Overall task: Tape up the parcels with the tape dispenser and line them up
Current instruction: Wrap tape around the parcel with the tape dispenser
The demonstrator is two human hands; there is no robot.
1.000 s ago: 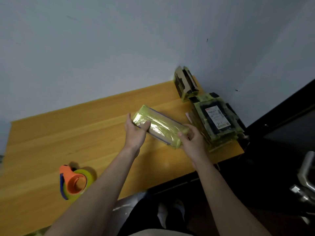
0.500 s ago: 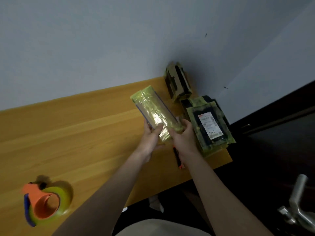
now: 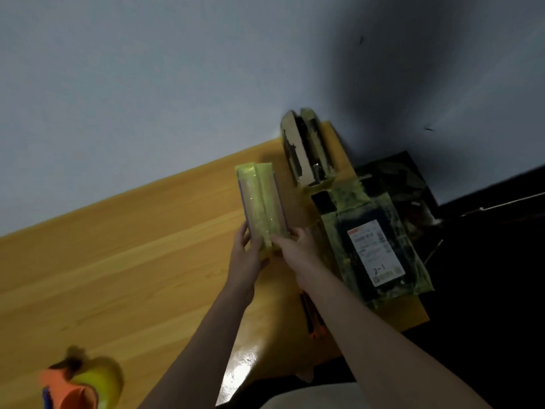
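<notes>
- Head view, change since the earlier frames: the long parcel [image 3: 262, 203] wrapped in yellow-green tape, which a second ago lay slantwise across the two hands, has been turned so that its length runs away from the person; it has also come nearer to the parcels already taped at the far right of the table
- Head view, left hand [image 3: 246, 255]: its fingers curl round the near left edge of the long parcel and grip it; the thumb side lies under the near end
- Head view, right hand [image 3: 298, 250]: it grips the near right corner of the same parcel, with the fingers bent over the taped face
- Head view, long parcel: held by its near end, with the far end pointing toward the wall [image 3: 147, 84]; whether that end rests on the wood cannot be told
- Head view, upright parcels [image 3: 305, 149]: two taped packs stand on edge at the far right corner of the table [image 3: 118, 261], just right of the held parcel's far end
- Head view, flat stack [image 3: 374, 243]: taped dark parcels lie piled at the right edge of the table, the top one bearing a white label [image 3: 374, 252]; the stack lies just right of the right hand
- Head view, tape dispenser [image 3: 79, 385]: orange, with a roll of yellow-green tape, blurred, at the near left of the table, well apart from both hands
- Head view, orange and black tool [image 3: 314, 323]: lies on the table beneath the right forearm, partly hidden; its kind cannot be told
</notes>
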